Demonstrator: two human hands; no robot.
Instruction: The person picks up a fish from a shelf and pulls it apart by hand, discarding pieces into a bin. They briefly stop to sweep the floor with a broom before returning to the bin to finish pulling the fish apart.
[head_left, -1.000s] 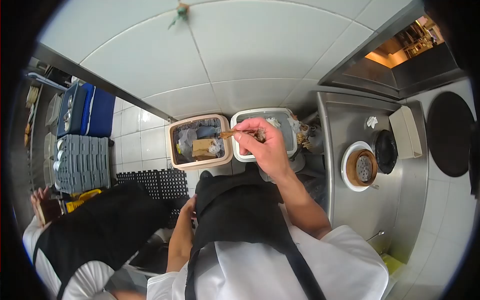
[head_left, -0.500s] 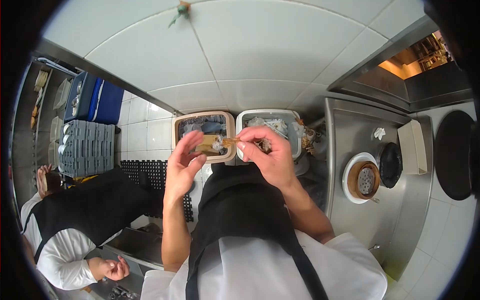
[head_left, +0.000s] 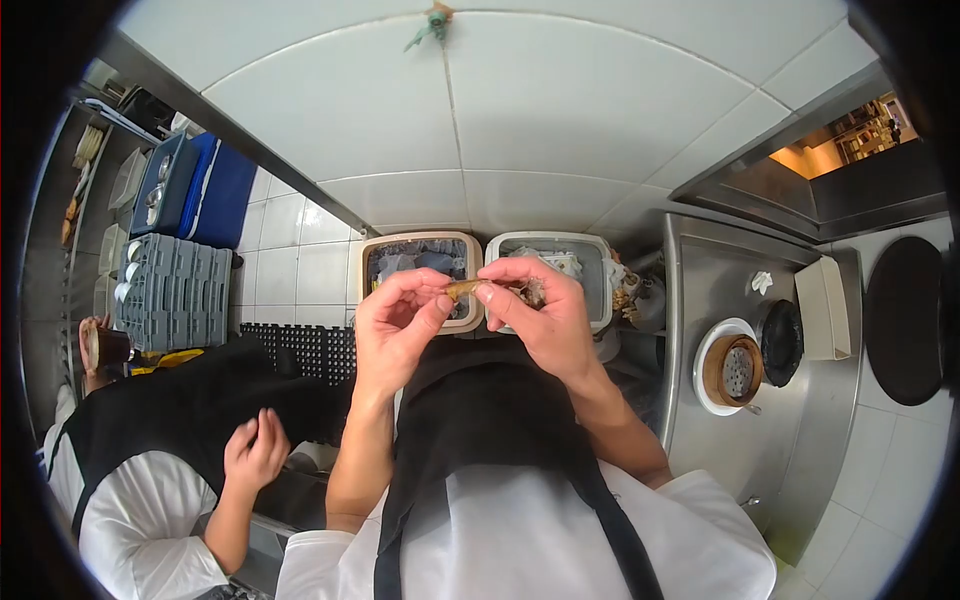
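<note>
Above two bins, my left hand (head_left: 400,325) pinches the left end of a small brownish item (head_left: 462,289), too small to identify. The other end of it is between the thumb and fingers of my right hand (head_left: 535,315), which also has a crumpled greyish-brown piece (head_left: 533,292) against the fingers. Behind my left hand is the beige-rimmed bin (head_left: 474,262) with plastic waste and cardboard inside. The white-rimmed bin (head_left: 606,290), holding clear plastic and papers, lies behind my right hand.
A steel counter (head_left: 720,470) on the right carries a bamboo steamer (head_left: 733,370) on a white plate, a black round dish (head_left: 781,342) and a beige tray (head_left: 822,308). Grey racks (head_left: 180,295) stand at left, near a co-worker in a black apron (head_left: 200,400).
My left hand has come in and closed on the brownish item, where before its fingers were spread. The co-worker's lower hand has risen. The view has shifted slightly.
</note>
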